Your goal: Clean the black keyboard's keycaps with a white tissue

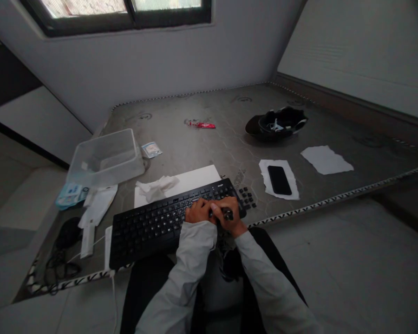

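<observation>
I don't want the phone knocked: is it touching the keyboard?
Apart. The head view shows the phone on white paper, with grey tabletop and loose black keys between it and the keyboard.

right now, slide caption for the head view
Left hand and right hand together over a black keyboard, loose keycaps beside its right end.

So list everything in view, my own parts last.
Table: 1, grey, centre
Keyboard: 1, black, table's near edge
Loose keys: several, black, right of keyboard
Phone: 1, black, right
Paper: several, white, behind and right of keyboard
Tissue: 1, white, behind keyboard
Cap: 1, black, far right
Slim object: 1, red, far middle
Box: 1, clear, left
Packets: 2, blue, white, by box
Mouse: 1, black, left
Cables: several, black, white, near left
Window: 1, dark-framed, top
Left hand, right hand: 2, bare, over keyboard
Sleeves: 2, grey, bottom
Legs: 2, black, bottom
</observation>
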A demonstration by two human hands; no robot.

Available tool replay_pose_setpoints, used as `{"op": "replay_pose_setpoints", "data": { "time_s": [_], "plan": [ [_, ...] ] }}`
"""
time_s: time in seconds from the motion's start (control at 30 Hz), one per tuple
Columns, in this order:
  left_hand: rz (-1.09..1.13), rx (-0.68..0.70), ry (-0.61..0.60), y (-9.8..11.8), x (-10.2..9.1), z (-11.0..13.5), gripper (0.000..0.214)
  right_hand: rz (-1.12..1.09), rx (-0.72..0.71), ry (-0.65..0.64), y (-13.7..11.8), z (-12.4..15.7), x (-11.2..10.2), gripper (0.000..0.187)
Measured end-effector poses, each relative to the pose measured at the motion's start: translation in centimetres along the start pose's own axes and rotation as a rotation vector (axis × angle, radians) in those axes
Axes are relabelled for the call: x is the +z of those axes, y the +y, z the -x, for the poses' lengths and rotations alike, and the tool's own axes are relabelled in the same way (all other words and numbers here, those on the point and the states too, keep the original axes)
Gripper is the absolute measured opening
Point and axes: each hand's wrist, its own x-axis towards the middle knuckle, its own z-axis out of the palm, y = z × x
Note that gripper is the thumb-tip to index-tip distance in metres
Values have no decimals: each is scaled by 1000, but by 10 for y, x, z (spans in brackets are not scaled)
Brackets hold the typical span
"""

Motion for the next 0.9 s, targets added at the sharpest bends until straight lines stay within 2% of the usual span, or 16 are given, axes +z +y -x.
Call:
{"op": "replay_pose_setpoints", "data": {
  "time_s": [0.07,0.13,0.27,0.33,0.43,0.67,0.9],
  "plan": [
    [-9,7,-4,-1,1,-1,21,-34,28,-21,0,0,1,52],
    [0,13,37,-2,3,-1,19,-147,113,46,1,-1,3,52],
    [93,58,187,-2,8,2,19,-636,318,255,5,-9,4,51],
    [154,93,274,-1,10,5,21,-859,395,302,2,-15,1,53],
    [250,145,376,-1,13,7,23,-1058,462,341,-7,-22,-7,53],
    [420,170,434,0,13,10,24,-1289,510,417,-23,-25,-14,45],
    [567,40,373,-1,10,11,19,-1295,476,427,-26,-25,-10,43]
  ]
}}
